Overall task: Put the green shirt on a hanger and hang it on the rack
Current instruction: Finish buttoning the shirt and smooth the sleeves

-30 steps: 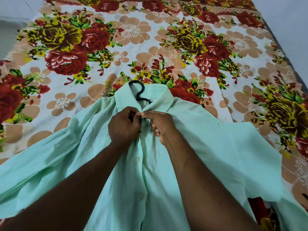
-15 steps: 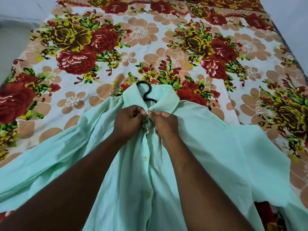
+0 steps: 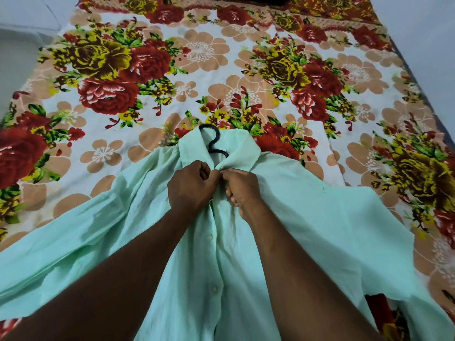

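A pale green shirt [image 3: 307,217] lies spread front-up on the bed, sleeves out to both sides. The black hook of a hanger [image 3: 213,141] sticks out of the collar; the rest of the hanger is hidden inside the shirt. My left hand [image 3: 190,187] and my right hand [image 3: 242,189] meet just below the collar, each pinching an edge of the shirt's front opening at the top button. A row of small buttons runs down the placket between my forearms.
The shirt rests on a bed covered by a floral sheet [image 3: 197,60] with red and yellow roses. Grey floor [image 3: 19,45] shows at the far left and a grey wall [image 3: 430,45] at the right. No rack is in view.
Both hands stay pinched at the top of the placket. The view has shifted slightly, so the shirt and hanger sit a little lower and further right in the frame.
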